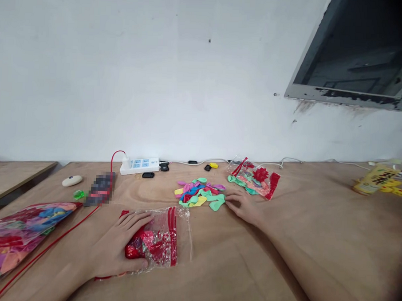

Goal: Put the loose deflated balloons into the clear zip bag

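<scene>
My left hand [122,244] lies with its fingers spread over a clear plastic bag [180,238] with red stripes; red balloons show inside it. My right hand [243,206] reaches the right edge of a loose pile of coloured balloons [194,193]. Its fingertips are bent together at a light green balloon [217,202]; whether they grip it is hard to see. Just behind my right hand is a second clear bag [269,184] with red and green balloons in it.
A large bag of balloons [20,231] lies at the left, beside a red cable [57,239]. A power strip [140,164], a blurred phone [100,189] and a white oval object [72,181] sit behind. A yellow package [374,179] stands at the right.
</scene>
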`<state>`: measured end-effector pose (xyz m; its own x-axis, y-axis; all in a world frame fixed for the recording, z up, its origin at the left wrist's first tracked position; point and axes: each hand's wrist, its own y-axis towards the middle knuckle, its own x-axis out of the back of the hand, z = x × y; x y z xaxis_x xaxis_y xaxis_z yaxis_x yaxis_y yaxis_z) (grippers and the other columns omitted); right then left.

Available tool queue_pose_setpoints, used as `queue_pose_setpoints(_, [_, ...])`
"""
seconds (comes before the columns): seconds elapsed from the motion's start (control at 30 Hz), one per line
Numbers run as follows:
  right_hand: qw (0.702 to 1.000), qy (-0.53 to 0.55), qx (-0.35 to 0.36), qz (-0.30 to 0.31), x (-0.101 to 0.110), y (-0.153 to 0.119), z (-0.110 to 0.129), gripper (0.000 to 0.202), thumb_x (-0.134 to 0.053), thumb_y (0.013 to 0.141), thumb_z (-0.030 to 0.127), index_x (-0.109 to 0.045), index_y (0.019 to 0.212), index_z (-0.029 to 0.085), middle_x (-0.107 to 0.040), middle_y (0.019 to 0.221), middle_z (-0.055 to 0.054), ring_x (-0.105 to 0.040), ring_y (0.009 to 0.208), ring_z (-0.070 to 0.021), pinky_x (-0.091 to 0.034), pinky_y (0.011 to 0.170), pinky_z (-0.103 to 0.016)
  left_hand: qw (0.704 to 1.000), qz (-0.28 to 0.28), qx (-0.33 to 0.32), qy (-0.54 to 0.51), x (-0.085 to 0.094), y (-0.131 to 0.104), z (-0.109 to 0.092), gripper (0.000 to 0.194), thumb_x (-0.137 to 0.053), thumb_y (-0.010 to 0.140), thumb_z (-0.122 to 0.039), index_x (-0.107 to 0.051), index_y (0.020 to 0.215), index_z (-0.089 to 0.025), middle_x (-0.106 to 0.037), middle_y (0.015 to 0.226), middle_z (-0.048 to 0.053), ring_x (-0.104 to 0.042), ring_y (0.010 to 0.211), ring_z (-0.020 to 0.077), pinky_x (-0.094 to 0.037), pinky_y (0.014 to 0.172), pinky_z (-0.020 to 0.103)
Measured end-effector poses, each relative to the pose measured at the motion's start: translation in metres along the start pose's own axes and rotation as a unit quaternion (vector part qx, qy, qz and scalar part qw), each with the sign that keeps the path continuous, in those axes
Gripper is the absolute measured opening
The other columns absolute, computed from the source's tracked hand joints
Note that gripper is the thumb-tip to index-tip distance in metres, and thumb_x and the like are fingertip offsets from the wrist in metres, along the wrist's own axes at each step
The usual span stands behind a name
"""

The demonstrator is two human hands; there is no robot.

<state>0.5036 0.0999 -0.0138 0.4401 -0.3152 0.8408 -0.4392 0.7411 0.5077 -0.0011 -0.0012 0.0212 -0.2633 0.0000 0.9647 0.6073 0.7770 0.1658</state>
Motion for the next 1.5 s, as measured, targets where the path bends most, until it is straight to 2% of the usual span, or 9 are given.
queue_pose_setpoints(0.13, [0.999, 0.019, 0.011, 0.039, -0.002, -0.001, 0.006, 0.028, -0.063, 0.103, 0.038, -0.079, 0.124, 0.033, -0.071, 0.137, -0.006, -0.065, 0.132, -0.0312, -0.052, 0.112, -0.053, 1.000, 0.000, -0.001, 0.001, 0.001, 0.001, 0.000, 0.098, -0.075, 0.078, -0.079, -0.049, 0.158, -0.030, -0.054, 0.160, 0.011, -0.058, 0.139, 0.0385, -0.048, 0.117, 0.052])
queue_pose_setpoints(0.27, [0.998, 0.034, 0.002, 0.047, -0.006, -0.002, 0.006, 0.031, -0.058, 0.105, 0.036, -0.078, 0.128, 0.032, -0.074, 0.133, -0.006, -0.063, 0.135, -0.0321, -0.052, 0.112, -0.056, 1.000, 0.011, -0.005, -0.005, -0.001, 0.001, 0.002, 0.100, -0.074, 0.080, -0.080, -0.045, 0.161, -0.029, -0.052, 0.162, 0.012, -0.056, 0.142, 0.0379, -0.047, 0.118, 0.052])
queue_pose_setpoints(0.5, [0.997, 0.033, -0.014, -0.071, 0.005, 0.002, 0.013, 0.033, -0.055, 0.107, 0.035, -0.072, 0.134, 0.029, -0.073, 0.136, -0.006, -0.063, 0.133, -0.0320, -0.051, 0.111, -0.057, 1.000, 0.008, -0.007, 0.005, -0.003, 0.000, 0.003, 0.097, -0.072, 0.081, -0.080, -0.046, 0.160, -0.030, -0.050, 0.163, 0.013, -0.055, 0.143, 0.0378, -0.045, 0.119, 0.053])
queue_pose_setpoints(0.63, [0.992, 0.001, 0.019, -0.126, 0.015, 0.004, 0.028, 0.032, -0.055, 0.106, 0.028, -0.072, 0.133, 0.029, -0.074, 0.133, -0.006, -0.064, 0.129, -0.0316, -0.050, 0.109, -0.056, 1.000, 0.018, -0.004, 0.003, 0.000, 0.001, 0.001, 0.099, -0.071, 0.081, -0.081, -0.045, 0.161, -0.028, -0.051, 0.163, 0.012, -0.055, 0.143, 0.0381, -0.045, 0.119, 0.053])
queue_pose_setpoints(0.8, [0.995, 0.017, 0.101, 0.001, 0.012, 0.003, 0.047, 0.032, -0.059, 0.103, 0.025, -0.074, 0.130, 0.031, -0.074, 0.133, -0.005, -0.063, 0.130, -0.0297, -0.050, 0.111, -0.054, 1.000, -0.006, -0.010, 0.005, -0.002, 0.001, 0.003, 0.097, -0.074, 0.080, -0.080, -0.048, 0.159, -0.031, -0.052, 0.162, 0.011, -0.057, 0.140, 0.0385, -0.046, 0.117, 0.051])
queue_pose_setpoints(0.9, [0.992, 0.035, 0.111, 0.051, 0.009, 0.002, 0.055, 0.028, -0.061, 0.102, 0.027, -0.077, 0.124, 0.031, -0.073, 0.134, -0.005, -0.063, 0.131, -0.0289, -0.052, 0.111, -0.052, 1.000, -0.015, -0.019, 0.008, -0.005, -0.001, 0.005, 0.097, -0.073, 0.080, -0.079, -0.046, 0.160, -0.032, -0.052, 0.162, 0.010, -0.058, 0.140, 0.0381, -0.046, 0.117, 0.050])
queue_pose_setpoints(1.17, [0.992, 0.024, 0.095, 0.074, 0.012, 0.000, 0.061, 0.027, -0.064, 0.101, 0.034, -0.078, 0.124, 0.036, -0.066, 0.145, -0.004, -0.056, 0.139, -0.0331, -0.045, 0.116, -0.058, 1.000, -0.002, -0.011, 0.003, -0.003, 0.000, 0.004, 0.097, -0.073, 0.081, -0.080, -0.046, 0.161, -0.031, -0.053, 0.161, 0.011, -0.058, 0.140, 0.0382, -0.046, 0.117, 0.051])
queue_pose_setpoints(1.3, [0.995, 0.015, 0.071, 0.075, 0.012, 0.002, 0.067, 0.025, -0.062, 0.103, 0.036, -0.081, 0.118, 0.033, -0.071, 0.136, -0.006, -0.061, 0.130, -0.0309, -0.049, 0.111, -0.053, 1.000, -0.009, -0.014, 0.002, -0.003, 0.001, 0.003, 0.096, -0.072, 0.080, -0.080, -0.047, 0.160, -0.033, -0.054, 0.160, 0.011, -0.058, 0.139, 0.0380, -0.045, 0.118, 0.051])
queue_pose_setpoints(1.5, [0.998, 0.014, 0.051, 0.045, 0.007, 0.002, 0.063, 0.029, -0.056, 0.106, 0.034, -0.077, 0.124, 0.027, -0.076, 0.123, -0.009, -0.066, 0.121, -0.0287, -0.051, 0.104, -0.049, 1.000, -0.007, -0.016, 0.016, 0.005, 0.003, -0.003, 0.095, -0.071, 0.079, -0.082, -0.051, 0.157, -0.032, -0.059, 0.156, 0.011, -0.062, 0.134, 0.0380, -0.047, 0.115, 0.051])
